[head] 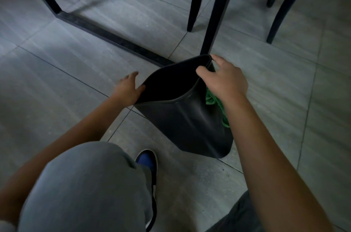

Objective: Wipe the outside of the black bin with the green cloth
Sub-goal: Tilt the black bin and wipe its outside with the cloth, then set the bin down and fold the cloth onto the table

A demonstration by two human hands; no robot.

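Observation:
The black bin (187,117) stands on the tiled floor in front of me, leaning, with its dark opening facing up and left. My left hand (126,88) is at the bin's left rim corner; the thumb touches the rim and the fingers are stretched out beside it. My right hand (224,78) reaches over the right rim, with thumb and forefinger spread along the edge. The green cloth (215,101) is bunched under that palm against the bin's outer right wall and hangs down it. The fingers holding the cloth are hidden under the hand.
A black table frame bar (106,32) runs across the floor just behind the bin, and a table leg (216,23) rises at the bin's far corner. Dark chair legs (281,13) stand at the back right. My grey-trousered knee (85,184) and blue shoe (147,161) are near left.

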